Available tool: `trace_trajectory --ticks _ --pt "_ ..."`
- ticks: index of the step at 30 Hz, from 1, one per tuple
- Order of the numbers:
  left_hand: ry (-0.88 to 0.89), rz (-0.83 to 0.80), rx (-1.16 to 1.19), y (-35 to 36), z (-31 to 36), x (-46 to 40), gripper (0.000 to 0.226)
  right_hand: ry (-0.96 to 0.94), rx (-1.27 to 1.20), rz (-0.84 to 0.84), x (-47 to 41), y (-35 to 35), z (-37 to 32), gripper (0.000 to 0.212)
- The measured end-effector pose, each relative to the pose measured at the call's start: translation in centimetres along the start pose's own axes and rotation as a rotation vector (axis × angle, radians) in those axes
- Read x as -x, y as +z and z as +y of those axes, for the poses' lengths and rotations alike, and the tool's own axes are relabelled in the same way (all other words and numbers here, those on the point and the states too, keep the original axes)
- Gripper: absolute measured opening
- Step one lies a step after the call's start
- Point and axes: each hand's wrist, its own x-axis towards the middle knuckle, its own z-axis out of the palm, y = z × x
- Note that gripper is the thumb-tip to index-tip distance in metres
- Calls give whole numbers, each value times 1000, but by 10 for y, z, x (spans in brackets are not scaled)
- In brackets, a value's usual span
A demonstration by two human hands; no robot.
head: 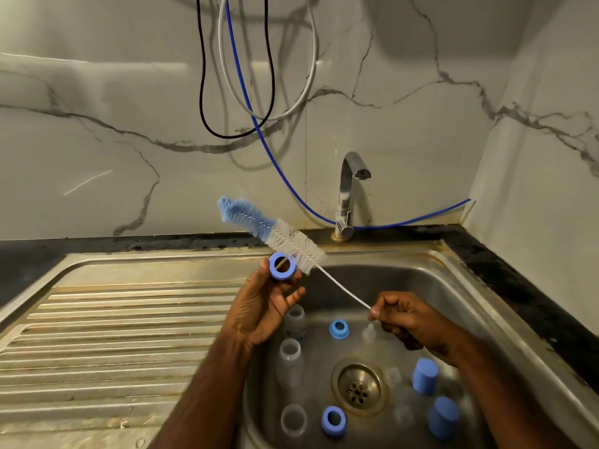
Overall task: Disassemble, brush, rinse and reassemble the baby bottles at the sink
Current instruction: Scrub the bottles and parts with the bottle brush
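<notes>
- I see a steel sink [431, 280] with a ribbed drainboard [113, 345] on its left, set in a dark counter [518, 286].
- Basin floor: three clear bottles [289, 362] along the left side, lying or leaning.
- Two blue rings [339, 329], one near the back, one at the front.
- Two blue caps [425, 375] right of the drain [359, 387].
- Clear nipples [369, 332] between them, hard to count.

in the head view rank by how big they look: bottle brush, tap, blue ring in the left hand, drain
1. bottle brush, longest with its wire handle
2. tap
3. drain
4. blue ring, held in the left hand

The drain lies nearer the camera, so its edge over the ring is unsure.
</notes>
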Motion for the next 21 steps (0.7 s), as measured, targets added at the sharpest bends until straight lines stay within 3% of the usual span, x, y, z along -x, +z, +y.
trace_trajectory --ticks 3,6,10,14,17,21 --pt "18 -22 -101 2 -1 2 72 5 -5 21 0 -3 3 33" --pt "25 23 -218 5 -3 3 43 -41 44 84 -6 -2 9 24" --pt "79 70 -237 5 1 2 85 -68 110 71 -8 -3 11 19" --pt "85 135 -160 3 -2 -1 49 -36 109 128 -1 -16 8 20" --pt "70 130 -153 -2 -7 -6 49 -13 109 267 1 -15 7 22" --pt "9 87 -646 5 -32 -1 35 -1 59 331 -5 -7 7 20"
